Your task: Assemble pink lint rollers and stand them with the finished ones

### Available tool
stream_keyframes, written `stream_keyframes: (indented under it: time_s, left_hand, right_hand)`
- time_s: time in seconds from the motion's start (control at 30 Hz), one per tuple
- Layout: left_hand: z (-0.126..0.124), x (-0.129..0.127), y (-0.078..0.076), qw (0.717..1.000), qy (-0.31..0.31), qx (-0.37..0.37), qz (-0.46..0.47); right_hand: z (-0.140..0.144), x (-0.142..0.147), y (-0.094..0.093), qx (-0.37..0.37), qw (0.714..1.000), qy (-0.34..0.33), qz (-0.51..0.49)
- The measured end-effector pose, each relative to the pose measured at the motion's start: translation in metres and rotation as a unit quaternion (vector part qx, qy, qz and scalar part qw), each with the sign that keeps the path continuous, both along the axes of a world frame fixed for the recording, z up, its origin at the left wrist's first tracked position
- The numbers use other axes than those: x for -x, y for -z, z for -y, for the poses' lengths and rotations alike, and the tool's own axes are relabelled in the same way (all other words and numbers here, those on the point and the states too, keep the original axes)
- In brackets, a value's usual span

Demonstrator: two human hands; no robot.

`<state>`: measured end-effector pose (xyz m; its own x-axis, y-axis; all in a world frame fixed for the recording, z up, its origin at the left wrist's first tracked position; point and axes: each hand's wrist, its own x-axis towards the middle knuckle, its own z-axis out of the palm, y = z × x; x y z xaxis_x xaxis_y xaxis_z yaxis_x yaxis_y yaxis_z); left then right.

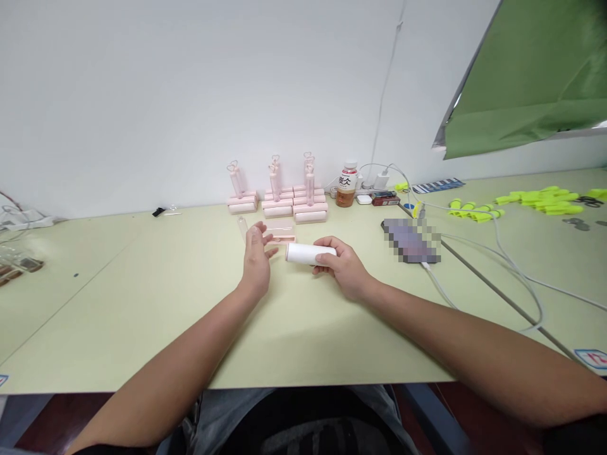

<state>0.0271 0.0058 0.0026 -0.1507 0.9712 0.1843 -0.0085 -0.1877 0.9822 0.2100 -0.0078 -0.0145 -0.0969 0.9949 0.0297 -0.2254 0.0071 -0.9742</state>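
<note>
Basically, held a white cylinder (303, 254) in the right hand (345, 266), pinched about its right end, with thumb across the near face, fingers over the far side and others showing beneath. Pointed its left end, edged with a thin darker rim, toward the left hand (257, 262), at the middle of the pale yellow-green table (142, 328). Could not tell whether touching the tabletop or raised just above it. Held the left hand spread, fingers bent and parted, near that left end but apart from it. Saw right behind those fingers a low pink case (286, 240) with clear plastic at its back, plus a clear tube (241, 228) leaning close by; could not tell whether touching the hand. Saw farther back, near the wall, pink boxes (310, 213) in three groups, with pink tubes (310, 188) upright among them, topped by loops. Noted, right of these, a white-capped bottle (348, 183) of amber contents. Found, beyond the right hand, a pixelated phone (410, 240) with a white cable (439, 285) running from its near edge, and, farther right, bright yellow pieces (545, 201) scattered past the table seam. Noted also a green cloth (526, 82) hanging at upper right.
</note>
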Motion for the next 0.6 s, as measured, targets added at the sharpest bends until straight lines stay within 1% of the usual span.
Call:
stream_keyframes:
  time_s: [0.03, 0.07, 0.17, 0.2, 0.23, 0.27, 0.3, 0.33, 0.37, 0.4, 0.43, 0.5, 0.57, 0.6]
  left_hand:
    - [0.003, -0.002, 0.005, 0.999, 0.012, -0.033, -0.027]
    - [0.007, -0.004, 0.009, 0.996, 0.050, -0.056, -0.054]
    - [0.016, -0.009, 0.019, 0.968, 0.214, -0.091, -0.093]
    - [0.017, -0.010, 0.020, 0.960, 0.246, -0.097, -0.089]
    - [0.016, -0.009, 0.019, 0.957, 0.258, -0.101, -0.082]
    - [0.014, -0.007, 0.017, 0.959, 0.253, -0.103, -0.079]
    - [0.011, -0.004, 0.014, 0.963, 0.234, -0.102, -0.089]
    - [0.006, 0.001, 0.011, 0.966, 0.206, -0.101, -0.118]
    - [0.001, 0.006, 0.008, 0.965, 0.176, -0.099, -0.167]
    - [-0.005, 0.012, 0.005, 0.956, 0.148, -0.099, -0.235]
    - [-0.011, 0.017, 0.003, 0.935, 0.129, -0.099, -0.314]
    - [-0.021, 0.025, 0.003, 0.873, 0.126, -0.102, -0.460]
    - [-0.028, 0.027, 0.006, 0.815, 0.135, -0.116, -0.552]
    - [-0.031, 0.027, 0.008, 0.794, 0.135, -0.124, -0.579]
  right_hand:
    - [0.000, 0.000, -0.001, 0.005, 1.000, 0.006, -0.016]
    - [0.000, 0.000, -0.001, 0.005, 1.000, 0.009, -0.028]
    - [0.002, 0.001, -0.005, -0.002, 0.999, 0.010, -0.049]
    - [0.002, 0.001, -0.006, 0.000, 0.998, 0.010, -0.054]
    - [0.003, 0.001, -0.007, 0.004, 0.998, 0.010, -0.059]
    - [0.002, 0.001, -0.007, 0.009, 0.998, 0.009, -0.065]
    - [0.002, 0.001, -0.007, 0.013, 0.997, 0.009, -0.070]
    - [0.001, 0.000, -0.007, 0.017, 0.997, 0.012, -0.075]
    - [-0.001, 0.000, -0.007, 0.022, 0.996, 0.020, -0.079]
    - [-0.003, -0.001, -0.006, 0.028, 0.996, 0.030, -0.083]
    - [-0.006, -0.003, -0.006, 0.035, 0.995, 0.041, -0.086]
    - [-0.011, -0.007, -0.004, 0.049, 0.992, 0.066, -0.091]
    - [-0.016, -0.010, -0.003, 0.059, 0.990, 0.085, -0.092]
    - [-0.018, -0.012, -0.002, 0.062, 0.990, 0.091, -0.091]
